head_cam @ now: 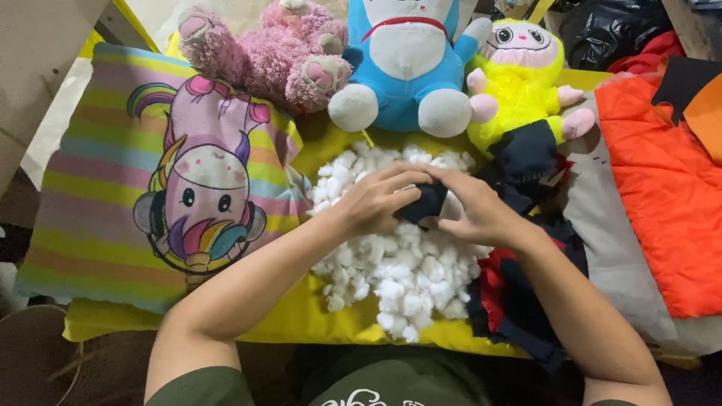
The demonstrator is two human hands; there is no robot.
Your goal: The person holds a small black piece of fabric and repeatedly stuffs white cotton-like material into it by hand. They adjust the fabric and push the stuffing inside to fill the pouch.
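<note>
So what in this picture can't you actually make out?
- Dark navy fabric piece: head view, both the left hand and the right hand cover most of it, so its shape is unclear.
- Pink plush bear and blue-and-white plush cat: heads cut off by the top edge.
- White stuffing pile: its middle is hidden under the hands.

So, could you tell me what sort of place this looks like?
Probably a small soft-toy making or repair workspace: loose white stuffing heaped on a yellow cloth, finished plush toys lined up behind, fabric pieces alongside.
</note>
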